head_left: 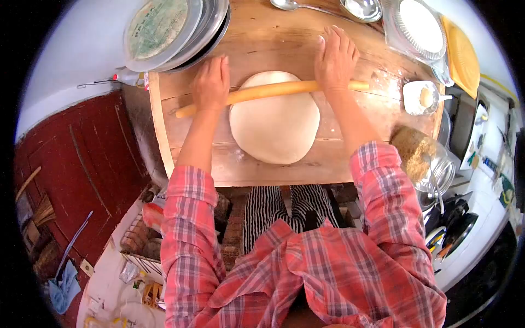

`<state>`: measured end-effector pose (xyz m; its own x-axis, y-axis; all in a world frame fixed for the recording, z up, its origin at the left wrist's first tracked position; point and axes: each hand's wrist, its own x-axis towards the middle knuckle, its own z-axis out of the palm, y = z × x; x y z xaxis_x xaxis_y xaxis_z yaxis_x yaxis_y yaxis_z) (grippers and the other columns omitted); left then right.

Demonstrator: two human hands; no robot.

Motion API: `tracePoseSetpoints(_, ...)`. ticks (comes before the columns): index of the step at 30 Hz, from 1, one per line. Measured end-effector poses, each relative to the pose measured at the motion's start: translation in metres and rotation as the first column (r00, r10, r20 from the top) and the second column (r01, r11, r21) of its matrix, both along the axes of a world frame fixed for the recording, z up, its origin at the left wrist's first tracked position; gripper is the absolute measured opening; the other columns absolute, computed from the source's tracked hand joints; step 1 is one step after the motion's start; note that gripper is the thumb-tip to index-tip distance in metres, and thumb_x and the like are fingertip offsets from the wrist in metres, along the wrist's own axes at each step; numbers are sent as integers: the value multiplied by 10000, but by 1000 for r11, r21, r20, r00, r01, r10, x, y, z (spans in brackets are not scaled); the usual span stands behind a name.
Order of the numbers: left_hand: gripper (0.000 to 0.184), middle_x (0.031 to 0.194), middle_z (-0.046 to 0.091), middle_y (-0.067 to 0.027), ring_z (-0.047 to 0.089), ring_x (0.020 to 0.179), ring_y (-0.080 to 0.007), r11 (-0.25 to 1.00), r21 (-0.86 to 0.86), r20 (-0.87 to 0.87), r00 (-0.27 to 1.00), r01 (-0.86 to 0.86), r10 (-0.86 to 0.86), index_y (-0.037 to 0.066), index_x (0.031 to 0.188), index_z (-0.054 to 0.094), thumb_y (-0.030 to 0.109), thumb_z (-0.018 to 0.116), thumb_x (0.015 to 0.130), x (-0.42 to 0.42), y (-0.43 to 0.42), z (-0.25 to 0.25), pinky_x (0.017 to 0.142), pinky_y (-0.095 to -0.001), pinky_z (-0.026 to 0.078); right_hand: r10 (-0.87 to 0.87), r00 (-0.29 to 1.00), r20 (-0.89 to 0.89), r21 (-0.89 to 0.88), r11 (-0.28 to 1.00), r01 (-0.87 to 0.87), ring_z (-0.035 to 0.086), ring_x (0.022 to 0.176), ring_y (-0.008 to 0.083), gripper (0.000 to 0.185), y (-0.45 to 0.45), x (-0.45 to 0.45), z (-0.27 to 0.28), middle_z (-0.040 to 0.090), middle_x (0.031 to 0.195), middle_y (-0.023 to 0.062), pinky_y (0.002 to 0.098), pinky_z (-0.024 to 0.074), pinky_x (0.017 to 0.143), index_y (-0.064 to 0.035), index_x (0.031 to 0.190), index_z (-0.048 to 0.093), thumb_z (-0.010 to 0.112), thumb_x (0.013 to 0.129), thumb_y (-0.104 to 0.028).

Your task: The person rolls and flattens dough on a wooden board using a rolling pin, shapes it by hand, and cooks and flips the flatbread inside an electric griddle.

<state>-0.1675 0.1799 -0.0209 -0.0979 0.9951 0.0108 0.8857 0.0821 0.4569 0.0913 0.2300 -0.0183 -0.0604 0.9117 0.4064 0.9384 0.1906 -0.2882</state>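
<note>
A round, flat sheet of dough (275,131) lies on the wooden table. Across its far part runs a wooden rolling pin (273,89), tilted slightly, its right end farther from me. My left hand (212,82) rests over the pin left of the dough, fingers pointing forward. On the right, my right hand (336,59) lies over the pin with its fingers stretched out beyond it. The heels of both hands are on the pin, and neither hand wraps round it. The parts of the pin beneath my hands are hidden.
Stacked round trays (191,46) stand at the back left of the table (257,175). A spoon (287,5), a metal bowl (362,9) and plastic containers (418,27) are at the back. To the right are a white cup (420,98) and a tipped jar (415,153) of brownish powder.
</note>
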Motion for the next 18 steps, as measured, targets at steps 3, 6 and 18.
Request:
tracePoseSetpoints(3, 354, 1233, 578, -150, 560, 1088, -343, 943, 247, -177, 967, 222, -181, 53, 1193, 586, 296, 525, 943, 28, -14, -3, 902, -420, 456, 93, 995, 25, -28, 995, -92, 474, 1188, 299, 455, -34, 2, -3, 540, 1261, 126, 504, 298, 1038, -49, 1265, 505, 547, 917, -338)
tracePoseSetpoints(6, 375, 1218, 583, -144, 596, 1007, -338, 939, 117, -115, 944, 322, -310, 48, 1144, 607, 324, 606, 889, 62, -42, 24, 853, -421, 480, 309, 946, 95, -243, 929, -279, 489, 1159, 287, 530, -115, 15, 20, 547, 1247, 113, 496, 298, 1055, -72, 1282, 501, 609, 867, -384)
tracePoseSetpoints(18, 459, 992, 678, -158, 672, 875, -240, 785, -617, 740, 297, -59, 604, -27, 1083, 603, 298, 757, 799, 11, -31, 45, 755, -363, 558, 354, 911, -211, -449, 793, -412, 533, 908, 277, 408, -243, 84, 62, 559, 961, 87, 402, 401, 762, -87, 1128, 585, 703, 739, -119)
